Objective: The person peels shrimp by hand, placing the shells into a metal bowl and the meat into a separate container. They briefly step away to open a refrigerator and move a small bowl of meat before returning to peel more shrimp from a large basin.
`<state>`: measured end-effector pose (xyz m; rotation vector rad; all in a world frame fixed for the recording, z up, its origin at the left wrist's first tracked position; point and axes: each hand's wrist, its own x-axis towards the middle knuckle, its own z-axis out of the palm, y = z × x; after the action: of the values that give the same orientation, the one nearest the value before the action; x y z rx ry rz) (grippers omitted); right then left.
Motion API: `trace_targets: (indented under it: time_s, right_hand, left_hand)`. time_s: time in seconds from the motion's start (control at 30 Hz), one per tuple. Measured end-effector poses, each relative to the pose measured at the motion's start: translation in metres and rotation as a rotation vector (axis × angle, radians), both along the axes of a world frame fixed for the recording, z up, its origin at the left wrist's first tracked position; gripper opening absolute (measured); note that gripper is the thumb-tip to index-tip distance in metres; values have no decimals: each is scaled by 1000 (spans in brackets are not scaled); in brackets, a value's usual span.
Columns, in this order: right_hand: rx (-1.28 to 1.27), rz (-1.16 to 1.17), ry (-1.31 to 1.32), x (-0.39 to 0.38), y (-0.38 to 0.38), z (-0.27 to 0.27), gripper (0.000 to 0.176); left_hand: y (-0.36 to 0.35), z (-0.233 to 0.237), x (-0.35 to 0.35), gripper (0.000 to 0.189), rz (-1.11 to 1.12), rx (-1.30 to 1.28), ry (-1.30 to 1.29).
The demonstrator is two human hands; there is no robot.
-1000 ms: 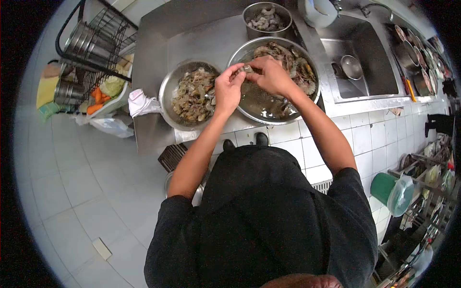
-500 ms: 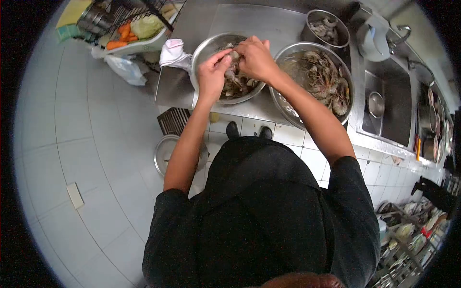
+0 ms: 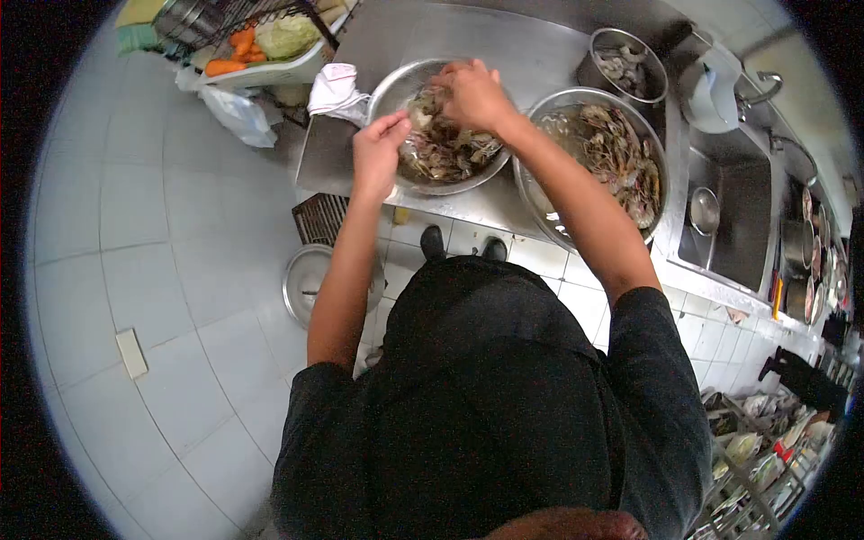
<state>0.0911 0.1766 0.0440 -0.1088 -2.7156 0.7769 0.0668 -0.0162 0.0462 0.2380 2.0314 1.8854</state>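
Over the left rim of a steel bowl [image 3: 382,85] of shrimp [image 3: 445,160] is my left hand [image 3: 378,151], its thumb and fingers pinched together. What they hold is too small to make out. My right hand [image 3: 474,97] is above the same bowl, palm down, fingers somewhat apart and pointing left; no held object shows. A pale piece [image 3: 420,117] lies between the two hands. Just right, under my right forearm, stands a larger steel bowl [image 3: 531,193] with water and more shrimp [image 3: 630,166].
A smaller pot [image 3: 664,90] of pale shrimp stands behind the large bowl. Further right is a sink [image 3: 742,202] with a round strainer [image 3: 705,211]. A white cloth [image 3: 335,90] lies left of the bowl, near a vegetable basket [image 3: 292,70]. Below is a round lid [image 3: 306,286].
My hands have moved apart. The left has drawn back to the bowl's left rim and its fingertips have closed; the right has shifted slightly, its fingers now lower over the shrimp.
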Motion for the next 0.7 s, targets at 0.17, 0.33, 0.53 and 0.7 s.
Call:
trace_targets:
  time_s: [0.17,0.33,0.53,0.7]
  right_hand:
    - [-678,30,-247,32,-6,10,37]
    - [-556,-213,89,49,-22,-7,20]
    - [-164,-219,224,67,-27,-23,14]
    - [-36,-224,194,79,-26,-21,18]
  left_hand:
    - [25,7,8,30,5,198,-139]
    - [62,-15,35,27,49,354,-214]
    - [86,-13,55,27,4,367,-269]
    - [89,-18,59,25,34,372,-327]
